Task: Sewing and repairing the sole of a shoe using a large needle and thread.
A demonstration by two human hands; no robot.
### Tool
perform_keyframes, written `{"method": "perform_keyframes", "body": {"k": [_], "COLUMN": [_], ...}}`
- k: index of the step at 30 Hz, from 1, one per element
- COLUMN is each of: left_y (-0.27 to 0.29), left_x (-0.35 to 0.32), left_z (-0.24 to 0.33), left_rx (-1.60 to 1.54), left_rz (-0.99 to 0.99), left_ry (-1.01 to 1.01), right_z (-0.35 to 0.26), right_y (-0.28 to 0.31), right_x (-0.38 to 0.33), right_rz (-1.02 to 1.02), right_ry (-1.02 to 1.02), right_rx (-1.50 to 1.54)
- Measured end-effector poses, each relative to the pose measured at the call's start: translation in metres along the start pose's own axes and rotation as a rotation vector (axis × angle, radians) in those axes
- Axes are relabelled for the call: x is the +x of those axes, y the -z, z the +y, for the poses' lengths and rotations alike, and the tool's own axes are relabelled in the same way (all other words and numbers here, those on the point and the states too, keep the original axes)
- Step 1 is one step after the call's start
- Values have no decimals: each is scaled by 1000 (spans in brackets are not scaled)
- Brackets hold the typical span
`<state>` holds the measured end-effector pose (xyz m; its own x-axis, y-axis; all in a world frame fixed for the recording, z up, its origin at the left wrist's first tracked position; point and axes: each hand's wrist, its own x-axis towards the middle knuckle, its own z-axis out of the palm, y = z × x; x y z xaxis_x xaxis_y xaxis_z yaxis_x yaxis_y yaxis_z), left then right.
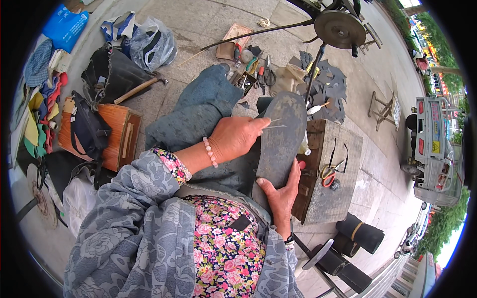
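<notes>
Now | left hand (236, 136) fingers pinched on thin needle (275, 127) against grey shoe sole (280, 141) on lap | right hand (283, 191) clamped on sole's near end | scissors (330, 171) on block, right

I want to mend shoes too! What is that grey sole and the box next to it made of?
The shoe sole looks like matte grey rubber: dull, finely textured, slightly bent. The box looks like worn wood, going by its brown grained side; its top seems covered with a dull grey sheet, perhaps rubber or metal.

Paved ground (208, 20) with hammer (140, 88), scattered hand tools (258, 69), wooden box (117, 134), low stone-topped block (334, 174).
</notes>
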<state>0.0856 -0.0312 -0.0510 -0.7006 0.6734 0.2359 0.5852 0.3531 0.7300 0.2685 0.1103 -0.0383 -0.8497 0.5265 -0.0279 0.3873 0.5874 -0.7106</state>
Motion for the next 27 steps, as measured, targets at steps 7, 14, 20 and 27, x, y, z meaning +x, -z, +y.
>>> {"method": "perform_keyframes", "body": {"k": [7,14,20,27], "left_y": [-2,-4,-6,-5], "left_x": [-4,-8,0,-2], "left_z": [7,8,-7,0], "left_rx": [17,-63,-106,-94], "left_rz": [-29,-103,45,-105], "left_ry": [-79,-58,-9,-9], "right_z": [0,2,3,2], "right_y": [0,0,0,1], "right_x": [0,0,-1,0], "right_rz": [1,2,4,-4], "right_ry": [8,18,19,10], "right_rx": [22,17,11,10]}}
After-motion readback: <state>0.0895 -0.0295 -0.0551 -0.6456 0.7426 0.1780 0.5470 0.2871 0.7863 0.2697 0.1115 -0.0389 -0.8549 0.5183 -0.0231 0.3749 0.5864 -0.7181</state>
